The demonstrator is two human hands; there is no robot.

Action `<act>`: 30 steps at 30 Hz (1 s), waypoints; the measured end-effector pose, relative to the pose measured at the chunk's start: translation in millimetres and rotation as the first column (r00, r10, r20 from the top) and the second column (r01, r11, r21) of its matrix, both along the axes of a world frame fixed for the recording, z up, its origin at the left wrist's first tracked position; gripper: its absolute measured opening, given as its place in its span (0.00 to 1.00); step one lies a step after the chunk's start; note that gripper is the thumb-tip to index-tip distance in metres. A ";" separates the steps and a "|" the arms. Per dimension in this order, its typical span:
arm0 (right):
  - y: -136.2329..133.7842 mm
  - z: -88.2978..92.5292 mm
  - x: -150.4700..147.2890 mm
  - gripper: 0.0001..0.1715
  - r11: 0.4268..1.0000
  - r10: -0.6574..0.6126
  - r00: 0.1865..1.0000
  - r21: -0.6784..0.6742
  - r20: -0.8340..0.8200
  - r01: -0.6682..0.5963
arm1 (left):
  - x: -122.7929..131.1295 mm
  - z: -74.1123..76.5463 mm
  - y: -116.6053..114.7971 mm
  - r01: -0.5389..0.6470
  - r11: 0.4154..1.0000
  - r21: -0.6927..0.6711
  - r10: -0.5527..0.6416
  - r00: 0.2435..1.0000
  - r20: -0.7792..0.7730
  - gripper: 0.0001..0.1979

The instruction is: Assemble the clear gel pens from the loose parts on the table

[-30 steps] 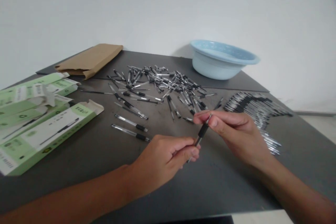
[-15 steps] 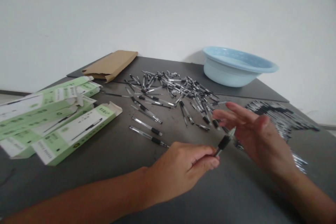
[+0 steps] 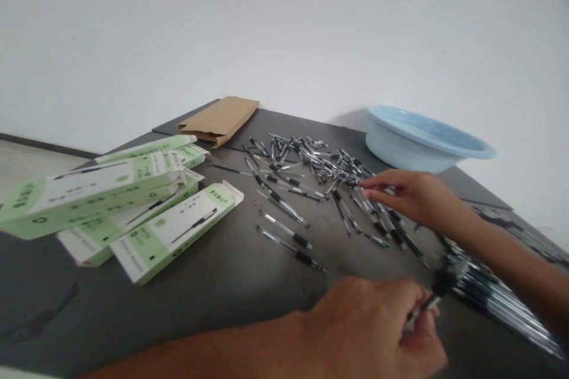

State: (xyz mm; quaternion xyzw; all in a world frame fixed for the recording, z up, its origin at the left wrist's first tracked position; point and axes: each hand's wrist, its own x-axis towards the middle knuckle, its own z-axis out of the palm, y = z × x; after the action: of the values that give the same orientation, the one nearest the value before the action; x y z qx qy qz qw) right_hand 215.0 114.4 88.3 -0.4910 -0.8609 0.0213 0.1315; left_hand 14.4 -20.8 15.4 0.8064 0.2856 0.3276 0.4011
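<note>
My left hand [image 3: 377, 328] is closed low in the view, pinching a black-gripped pen [image 3: 438, 290] by its tip end. The pen points up and right toward a row of pens [image 3: 493, 302] laid side by side at the right. My right hand [image 3: 411, 195] reaches over the scattered pile of loose pens [image 3: 311, 172] in the middle of the dark table [image 3: 222, 284]. Its fingers are stretched out and touch the pile's right edge. Nothing shows in that hand.
A light blue basin [image 3: 424, 145] stands at the back right. A brown paper envelope [image 3: 220, 120] lies at the back. Several green-and-white pen boxes [image 3: 133, 207] are stacked at the left. Two single pens [image 3: 288, 240] lie apart from the pile.
My right hand let go of the pen and moved up to the loose pile. My left hand carried the pen down and right toward the laid-out row. The view panned right.
</note>
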 end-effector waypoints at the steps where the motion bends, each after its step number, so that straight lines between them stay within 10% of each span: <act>1: 12.8 0.5 -12.2 0.20 0.999 0.048 0.998 -0.014 0.036 -0.048 | -0.1 -0.6 0.3 0.007 1.000 0.008 -0.007 1.000 -0.003 0.13; 11: 91.6 -27.5 -77.7 0.19 0.993 0.109 0.962 -0.081 0.251 -0.091 | 16.4 -24.6 1.7 -0.065 0.997 0.039 0.067 0.997 -0.048 0.20; 30: 84.9 -21.3 -90.2 0.15 0.997 -0.022 0.970 -0.066 0.242 0.039 | 9.3 -19.5 10.5 0.098 0.991 0.090 -0.097 0.995 -0.007 0.16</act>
State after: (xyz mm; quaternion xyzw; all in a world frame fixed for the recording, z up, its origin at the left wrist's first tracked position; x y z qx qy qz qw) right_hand 124.8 199.3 67.1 -0.5074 -0.8616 -0.0106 0.0089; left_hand 23.6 -10.3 -4.2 0.8371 0.2311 0.3192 0.3793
